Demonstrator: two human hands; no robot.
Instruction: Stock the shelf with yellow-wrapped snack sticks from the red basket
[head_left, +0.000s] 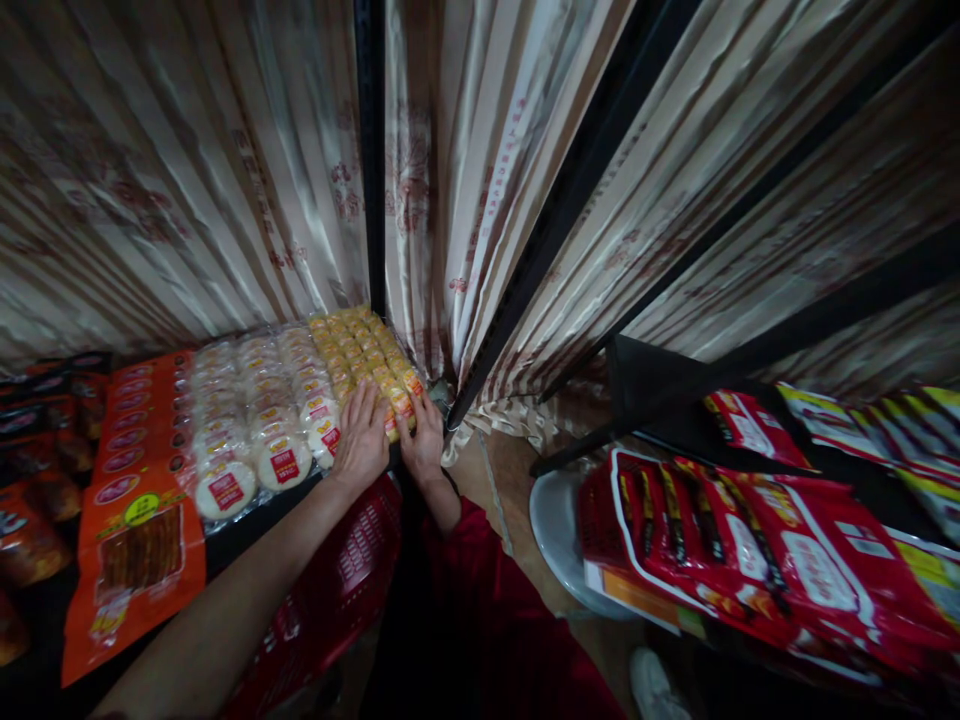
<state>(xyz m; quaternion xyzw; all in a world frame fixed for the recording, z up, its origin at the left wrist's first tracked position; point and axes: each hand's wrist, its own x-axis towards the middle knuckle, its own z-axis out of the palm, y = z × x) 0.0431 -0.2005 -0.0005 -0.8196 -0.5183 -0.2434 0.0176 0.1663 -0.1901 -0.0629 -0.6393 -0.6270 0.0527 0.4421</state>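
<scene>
My left hand [364, 435] lies with fingers stretched over the front of the small yellow-wrapped packets [364, 350], close to where they meet the white ones. At their right front corner, my right hand [424, 438] rests with its fingers extended against the outer packets. Neither hand visibly grips a packet. The yellow packets stand in tight rows on a dark shelf. Left of them are rows of round white cakes [283, 458] in clear wrappers with red labels. Orange bags [142, 510] with a window showing brown slices stand farther left.
Dark packs [37, 510] fill the far left. Under my arms hangs a red basket [341, 570]. A black shelf post [517, 280] slants up before pleated curtains [487, 120]. To the right, a red basket of red snack bags [795, 560] sits on a grey stool [555, 530].
</scene>
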